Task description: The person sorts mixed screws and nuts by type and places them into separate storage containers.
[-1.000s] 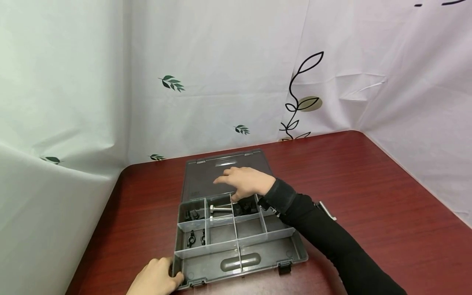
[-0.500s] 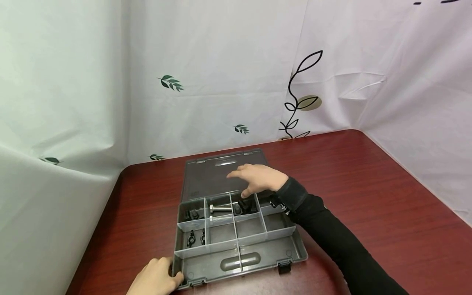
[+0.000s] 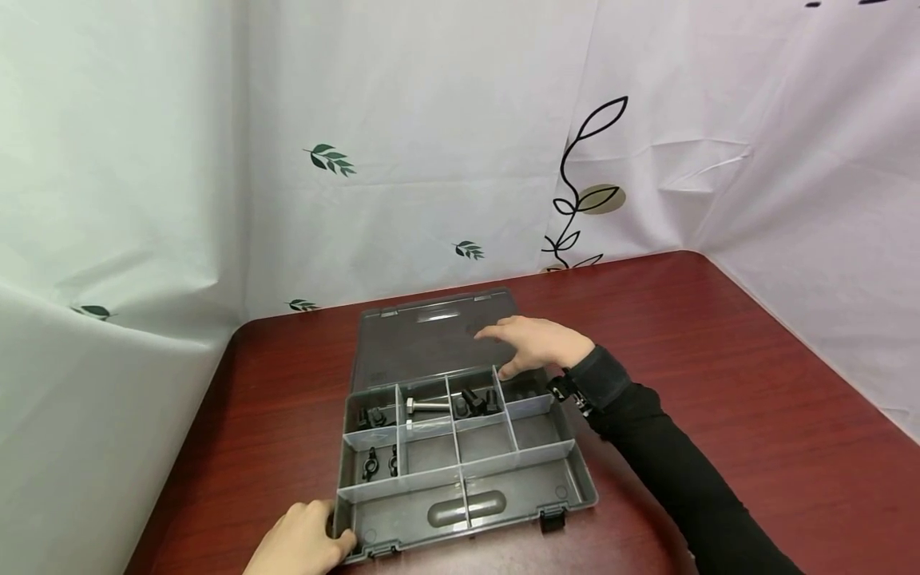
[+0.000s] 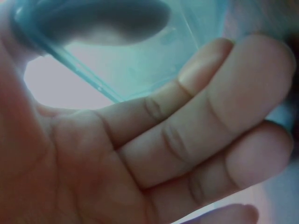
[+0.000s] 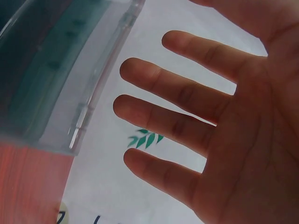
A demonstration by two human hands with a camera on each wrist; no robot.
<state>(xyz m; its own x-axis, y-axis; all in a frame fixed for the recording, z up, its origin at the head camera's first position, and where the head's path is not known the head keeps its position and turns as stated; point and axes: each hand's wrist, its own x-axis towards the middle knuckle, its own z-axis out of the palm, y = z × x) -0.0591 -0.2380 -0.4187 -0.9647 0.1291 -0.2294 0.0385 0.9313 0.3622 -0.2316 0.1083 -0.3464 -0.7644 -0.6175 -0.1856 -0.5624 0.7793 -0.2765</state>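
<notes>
A grey plastic compartment box point(image 3: 525, 489) lies on the table with its lid point(image 3: 402, 343) folded back. My left hand point(image 3: 298, 539) grips its near left corner; in the left wrist view the box rim passes between thumb and fingers point(image 4: 177, 135). Over the far right compartments hovers my right hand point(image 3: 542, 343), fingers spread and holding nothing. Silver bolts point(image 3: 429, 406) lie in a back compartment, with several black bolts point(image 3: 474, 402) just right of them. Black wing nuts point(image 3: 370, 465) sit in the middle row at left. Small dark pieces in the back right compartment are partly hidden.
A dark red wooden table point(image 3: 719, 383) carries the box. White fabric point(image 3: 431, 160) with leaf prints hangs behind the table and along both sides. Black latches point(image 3: 552, 519) stick out from the box's front edge.
My right hand has moved rightward, from above the black bolts to above the back right compartment, uncovering the bolts. The left hand has stayed on the corner.
</notes>
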